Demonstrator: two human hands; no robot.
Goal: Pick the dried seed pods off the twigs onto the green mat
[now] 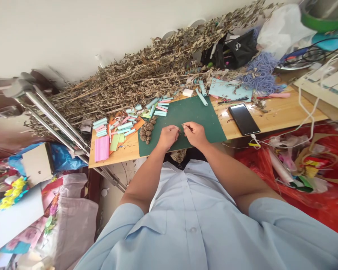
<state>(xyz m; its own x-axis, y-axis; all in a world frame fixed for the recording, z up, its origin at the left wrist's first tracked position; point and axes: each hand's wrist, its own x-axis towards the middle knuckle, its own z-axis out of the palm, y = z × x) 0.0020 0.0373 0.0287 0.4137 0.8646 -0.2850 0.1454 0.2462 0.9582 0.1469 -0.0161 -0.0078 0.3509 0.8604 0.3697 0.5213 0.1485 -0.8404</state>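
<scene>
My left hand (168, 138) and my right hand (196, 133) hang close together over the front part of a dark green mat (183, 112). The fingers of both are closed in a pinch, a small gap apart. Something small and brownish shows at the fingertips, too small to name. To the left of my left hand, a cluster of round brown balls (147, 130), apparently of crumbled dried plant, lies on the mat's left edge. Rolled light-blue paper tubes (201, 97) rest at the mat's far right corner.
Dried leafy stalks (135, 77) are heaped along the wall. Blue and pink paper rolls (125, 126) and a pink paper stack (101, 148) lie left. A phone (243, 119) with a cable lies right, before purple string (261, 73). Metal crutches (55, 116) lean at the left end.
</scene>
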